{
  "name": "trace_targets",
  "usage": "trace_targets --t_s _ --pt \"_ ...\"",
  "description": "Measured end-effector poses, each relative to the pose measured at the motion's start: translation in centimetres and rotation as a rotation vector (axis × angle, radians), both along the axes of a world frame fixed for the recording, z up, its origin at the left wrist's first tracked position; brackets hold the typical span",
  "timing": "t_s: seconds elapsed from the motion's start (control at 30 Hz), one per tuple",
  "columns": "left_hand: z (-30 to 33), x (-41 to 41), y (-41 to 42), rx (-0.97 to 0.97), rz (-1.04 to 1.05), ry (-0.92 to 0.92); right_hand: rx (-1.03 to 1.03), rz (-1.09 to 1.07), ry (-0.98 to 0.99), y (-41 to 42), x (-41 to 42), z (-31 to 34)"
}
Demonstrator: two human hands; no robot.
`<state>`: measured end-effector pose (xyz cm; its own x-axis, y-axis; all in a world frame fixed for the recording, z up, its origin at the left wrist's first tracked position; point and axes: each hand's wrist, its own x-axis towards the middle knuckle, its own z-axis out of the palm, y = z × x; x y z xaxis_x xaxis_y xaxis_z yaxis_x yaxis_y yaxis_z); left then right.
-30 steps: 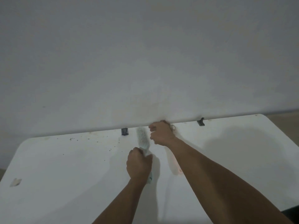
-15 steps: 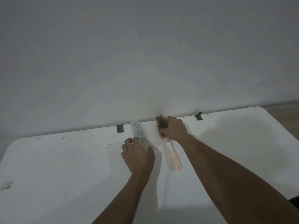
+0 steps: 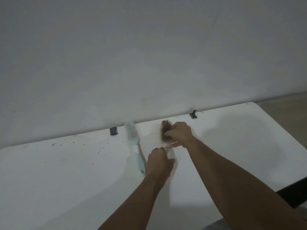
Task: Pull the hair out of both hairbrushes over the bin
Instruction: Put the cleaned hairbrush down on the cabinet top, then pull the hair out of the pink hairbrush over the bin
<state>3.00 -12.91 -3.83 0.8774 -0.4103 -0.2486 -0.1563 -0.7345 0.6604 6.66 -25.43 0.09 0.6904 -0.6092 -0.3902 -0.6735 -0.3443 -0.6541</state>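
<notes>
Near the far edge of the desk, just right of centre, lies the pink hairbrush, its head matted with brown hair. The right hand sits over that head from about three o'clock, fingers pinched narrow into the hair clump, which spreads out of the grip toward ten o'clock. The left hand is at six o'clock of the head, curled tight around what seems to be the pink handle; most of the handle is hidden under it, with only a pale sliver showing between the two hands. Just beside the left hand, at nine o'clock, the pale blue hairbrush lies flat on the desk, bristles up, head toward the wall, touched by neither hand. Two dark clips sit on the desk's far edge, and small dark specks are scattered at its far left.
</notes>
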Motion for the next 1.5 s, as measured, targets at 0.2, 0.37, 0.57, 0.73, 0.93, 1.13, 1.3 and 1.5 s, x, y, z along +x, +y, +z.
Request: trace_targets --t_s 0.2,0.37,0.57,0.73,0.93,1.13,1.3,1.5 --pt "1.0 -1.1 -0.7 -0.113 0.045 0.177 0.256 -0.101 -0.042 -1.5 -3.1 1.5" --pt "2.4 -2.4 -1.2 -0.257 -0.026 0.354 0.384 -0.318 -0.178 -3.6 -6.8 2.8" --pt "3.3 -6.1 -2.6 -0.400 -0.152 0.507 0.429 -0.350 -0.203 -6.0 -12.9 5.2" --pt "5.4 -10.4 -4.5 -0.548 -0.084 0.751 0.417 -0.307 -0.215 -6.9 -19.3 6.4" --pt "5.8 -16.9 -6.8 -0.542 -0.110 0.702 0.360 -0.357 -0.215 -8.8 -28.2 7.0" --pt "5.1 -23.1 -8.5 -0.439 -0.163 0.616 0.329 -0.491 -0.316 -10.5 -36.8 5.7" --pt "2.9 -28.0 -9.8 -0.315 -0.290 0.568 0.221 -0.531 -0.324 -10.6 -43.7 3.2" --pt "0.1 -33.0 -10.2 -0.167 -0.429 0.552 0.103 -0.597 -0.269 -9.0 -50.0 -0.1"
